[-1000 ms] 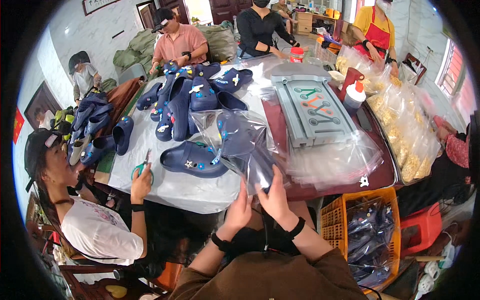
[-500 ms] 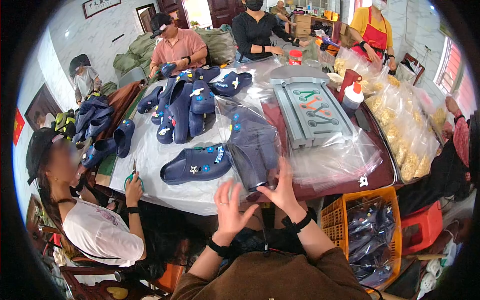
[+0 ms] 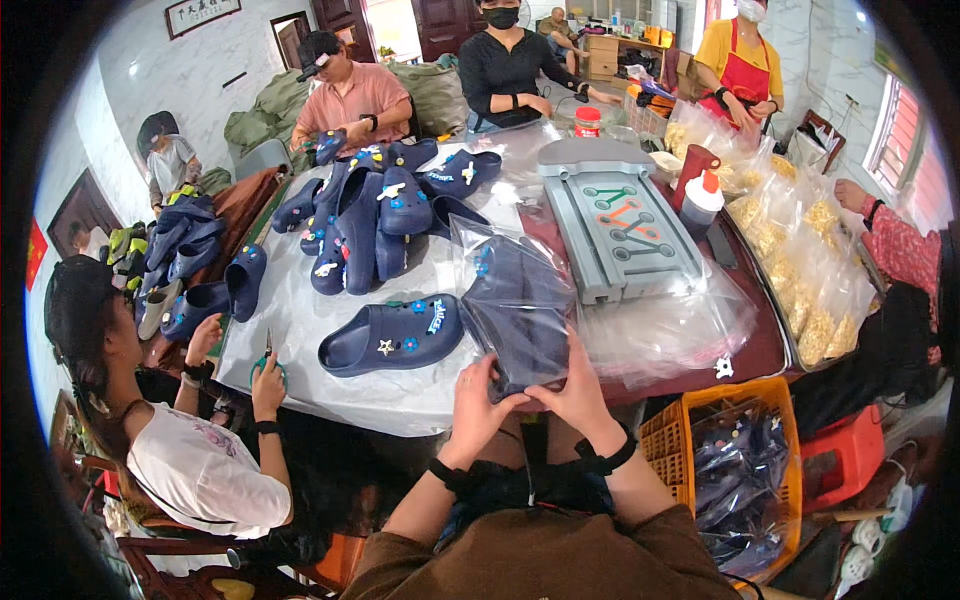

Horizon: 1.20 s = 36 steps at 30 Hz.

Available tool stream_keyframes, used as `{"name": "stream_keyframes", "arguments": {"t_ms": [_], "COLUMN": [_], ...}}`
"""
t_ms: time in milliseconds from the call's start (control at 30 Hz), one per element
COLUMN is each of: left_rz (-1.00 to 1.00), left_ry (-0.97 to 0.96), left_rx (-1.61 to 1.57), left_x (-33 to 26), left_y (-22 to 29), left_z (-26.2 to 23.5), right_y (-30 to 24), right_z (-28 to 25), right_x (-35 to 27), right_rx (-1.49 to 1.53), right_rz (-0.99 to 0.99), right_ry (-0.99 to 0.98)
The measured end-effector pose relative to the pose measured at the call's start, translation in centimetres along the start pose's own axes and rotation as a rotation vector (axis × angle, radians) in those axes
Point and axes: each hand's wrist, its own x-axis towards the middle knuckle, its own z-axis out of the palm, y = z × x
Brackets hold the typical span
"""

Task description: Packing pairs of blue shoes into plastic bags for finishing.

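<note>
Both hands' palms hidden — clear bag blurs the clog inside.

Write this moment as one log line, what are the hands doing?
left hand: grips bagged clog | right hand: grips same bag | loose clog: on table

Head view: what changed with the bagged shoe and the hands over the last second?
Both hands shifted grip: the left hand and right hand now clasp the near end of the clear bag with a navy clog, drawn closer to the body. The lone navy clog on the table stayed put.
</note>
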Motion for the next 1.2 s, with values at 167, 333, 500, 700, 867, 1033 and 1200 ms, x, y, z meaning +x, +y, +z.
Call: {"name": "stream_keyframes", "arguments": {"t_ms": [167,333,500,700,867,1033,1200], "left_rz": [-0.087,-0.223,-0.231,-0.315,-0.324,-0.389,-0.07], "left_ry": [0.021,0.066,0.022,0.13,0.071,-0.183,0.001], "left_rx": [-0.181,-0.354,-0.376,-0.434,-0.454,-0.26,0.086], "left_x": [-0.9,-1.5,-2.3,-2.5,-4.0,-3.1,-2.8], "left_y": [2.3,2.4,2.7,3.5,2.1,1.7,3.6], "left_z": [0.9,2.0,1.8,0.6,1.6,0.1,-1.2], "right_y": [-0.8,-1.5,-1.7,-1.0,-0.2,1.6,-1.6], "right_z": [-2.5,-2.0,-0.3,1.3,1.6,1.6,-0.6], "right_x": [-0.7,-1.5,-2.3,-2.3,-2.0,-2.9,-4.3], "right_rx": [-0.045,-0.306,-0.33,-0.284,-0.193,-0.218,-0.257], "right_rz": [0.047,-0.052,-0.071,-0.121,-0.012,0.026,-0.071], "right_ry": [-0.067,-0.015,0.029,0.252,0.18,0.116,0.063]}}
